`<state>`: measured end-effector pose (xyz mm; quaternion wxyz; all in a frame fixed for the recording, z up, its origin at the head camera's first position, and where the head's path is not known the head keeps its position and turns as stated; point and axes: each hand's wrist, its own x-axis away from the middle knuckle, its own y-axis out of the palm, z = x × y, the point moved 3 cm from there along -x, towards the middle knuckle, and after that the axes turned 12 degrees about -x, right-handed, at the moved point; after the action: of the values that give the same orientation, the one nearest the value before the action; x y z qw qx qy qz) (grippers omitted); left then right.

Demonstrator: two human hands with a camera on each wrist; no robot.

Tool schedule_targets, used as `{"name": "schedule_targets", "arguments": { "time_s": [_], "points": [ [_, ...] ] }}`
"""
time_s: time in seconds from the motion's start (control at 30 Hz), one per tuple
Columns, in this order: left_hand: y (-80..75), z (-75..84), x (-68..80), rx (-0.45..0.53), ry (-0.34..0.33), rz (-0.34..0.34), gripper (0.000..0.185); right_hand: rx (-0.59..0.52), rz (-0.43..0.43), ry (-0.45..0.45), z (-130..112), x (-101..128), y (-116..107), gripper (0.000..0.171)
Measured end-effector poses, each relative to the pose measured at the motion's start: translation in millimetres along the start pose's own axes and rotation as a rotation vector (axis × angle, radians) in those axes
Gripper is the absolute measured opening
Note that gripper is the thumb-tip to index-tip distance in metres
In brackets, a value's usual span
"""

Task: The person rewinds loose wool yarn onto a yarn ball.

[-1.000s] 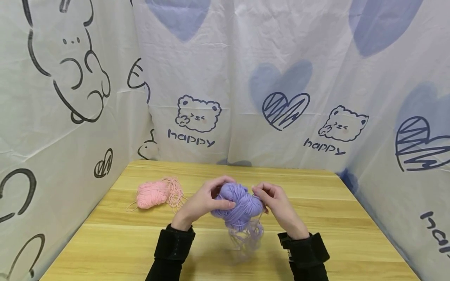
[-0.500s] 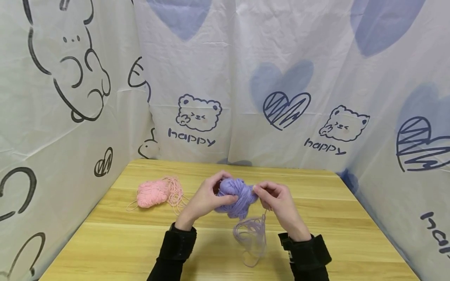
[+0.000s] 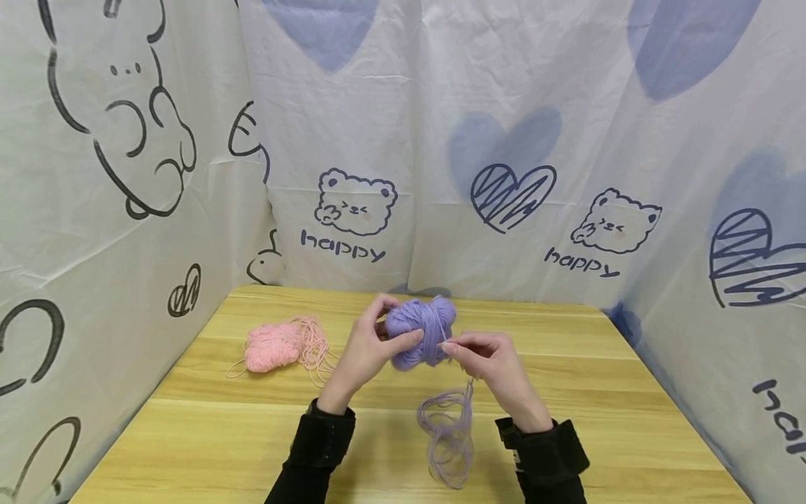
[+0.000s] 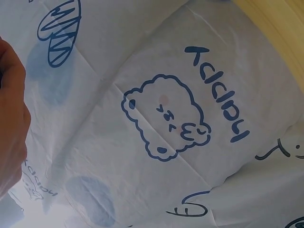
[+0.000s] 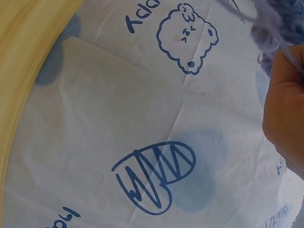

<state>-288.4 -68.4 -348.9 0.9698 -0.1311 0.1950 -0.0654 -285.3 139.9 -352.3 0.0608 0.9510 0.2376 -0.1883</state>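
Left hand grips the purple yarn ball raised above the wooden table, while right hand pinches its purple strand, which trails onto the tabletop.

Your left hand and right hand work above the middle of the wooden surface, with the purple yarn ball held between them. Loose purple strands hang and pool just in front of you, between your wrists. The pink yarn with its stray loops lies to your left. Printed cloth walls close in the left, back and right edges. To your right the surface lies open.
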Motion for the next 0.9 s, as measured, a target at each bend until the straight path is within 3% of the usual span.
{"name": "schedule_targets", "arguments": {
  "time_s": [0.43, 0.9],
  "points": [
    [-4.1, 0.9, -0.2, 0.119, -0.001, 0.111, 0.041, 0.021, -0.053, 0.042, 3.3, -1.8, 4.4, 0.02],
    [-6.2, 4.0, 0.3, 0.204, 0.033, 0.132, 0.039, -0.002, -0.107, 0.087, 14.4, -5.3, 4.8, 0.025]
  ]
}}
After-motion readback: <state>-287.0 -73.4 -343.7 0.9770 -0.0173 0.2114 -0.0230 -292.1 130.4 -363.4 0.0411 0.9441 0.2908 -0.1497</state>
